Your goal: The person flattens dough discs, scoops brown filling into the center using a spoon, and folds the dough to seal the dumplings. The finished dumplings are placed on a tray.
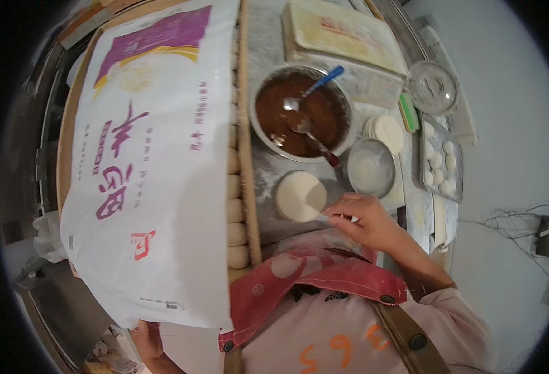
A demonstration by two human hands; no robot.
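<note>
At the lower left, my left hand (148,343) is closed at the near edge of a white woven flour sack (187,249) with purple print; some fingers are hidden under it. The sack lies flat over a wooden tray (249,206), and a row of dough balls (235,212) shows along its right side. My right hand (362,218) is bent into a pinch at the right edge of a pale round of dough (300,196), which lies on the worktop. Whether anything sits between those fingertips I cannot make out.
Beyond the dough round stands a metal bowl of brown filling (274,106) with two spoons in it. An empty-looking bowl (371,168), stacked dough rounds (388,134), a lidded tub (343,37), a glass lid (432,87) and a tray of dough pieces (443,159) stand rightward.
</note>
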